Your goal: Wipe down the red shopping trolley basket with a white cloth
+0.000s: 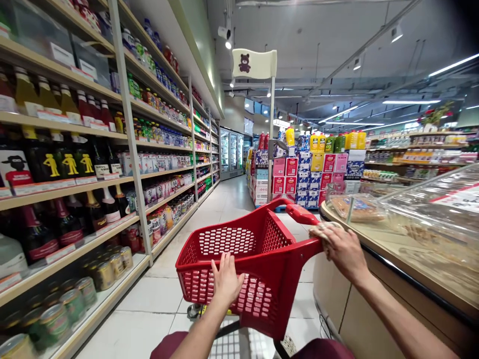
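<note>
A red plastic shopping cart (pixel 284 264) with a perforated basket stands sideways in front of me, and nothing shows inside the visible part of its basket. My left hand (pixel 228 280) is open, fingers spread, against the near side of the basket just below its rim. At the handle end on the right, my right hand (pixel 349 253) is closed on a crumpled pale cloth (pixel 324 230), which is pressed on the red handle (pixel 301 215). The fingertips of that hand are partly hidden by the cloth. A pole (pixel 272 129) with a cream bear flag (pixel 254 64) rises beyond the cart.
Shelves of bottles (pixel 67 159) and cans (pixel 56 319) line the left side. A curved counter (pixel 348 299) with clear covers (pixel 430 219) stands close on the right. Stacked drink cartons (pixel 299 174) stand ahead, beside a tiled aisle (pixel 228 192) leading to glass-door coolers (pixel 231 149).
</note>
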A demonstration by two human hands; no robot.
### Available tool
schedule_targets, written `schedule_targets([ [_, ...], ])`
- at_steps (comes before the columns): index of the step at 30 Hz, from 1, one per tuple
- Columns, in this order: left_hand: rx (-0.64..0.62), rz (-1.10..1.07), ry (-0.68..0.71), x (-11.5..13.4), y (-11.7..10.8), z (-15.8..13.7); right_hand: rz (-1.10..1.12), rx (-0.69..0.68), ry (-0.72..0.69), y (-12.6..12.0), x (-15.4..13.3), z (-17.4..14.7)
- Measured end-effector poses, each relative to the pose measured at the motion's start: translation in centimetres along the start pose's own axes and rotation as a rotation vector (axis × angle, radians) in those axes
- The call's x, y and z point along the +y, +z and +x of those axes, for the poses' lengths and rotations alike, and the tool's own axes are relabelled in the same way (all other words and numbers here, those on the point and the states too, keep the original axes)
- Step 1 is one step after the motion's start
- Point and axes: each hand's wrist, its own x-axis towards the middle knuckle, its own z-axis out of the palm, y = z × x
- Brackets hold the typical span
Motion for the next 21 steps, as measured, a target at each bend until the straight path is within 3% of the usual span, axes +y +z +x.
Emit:
schedule_targets([
  [2,-0.002,-0.01,-0.017,0.2,-0.1,0.0,0.045,0.057,-0.003,0.3,-0.8,-0.4],
  [5,-0.03,-0.002,-0.009,0.1,-0.4,-0.1,0.258,0.015,-0.154,1.3,-6.0,-0.5],
  [7,-0.049,0.006,0.001,-0.2,-0.7,-0.2,0.431,-0.024,-0.145,1.4,-8.9,0.0],
  [11,-0.018,-0.105,-0.047,0.9,-2.0,-0.2,0.749,-0.068,0.302,-1.0,-9.5,1.4],
  [14,0.091,-0.454,0.023,3.6,-3.2,-0.4,0.979,-0.172,0.541,-3.4,-9.2,1.8],
  [17,-0.025,-1.045,0.171,6.5,-3.7,-0.8,1.239,-0.315,0.624,-4.3,-10.4,1.9],
  [19,-0.159,-1.392,0.138,8.0,-3.4,-1.3,1.254,-0.294,0.678,-4.0,-11.5,1.7],
  [21,-0.205,-1.621,0.018,8.8,-3.0,-1.7,1.088,-0.14,0.699,-3.3,-12.6,1.3],
])
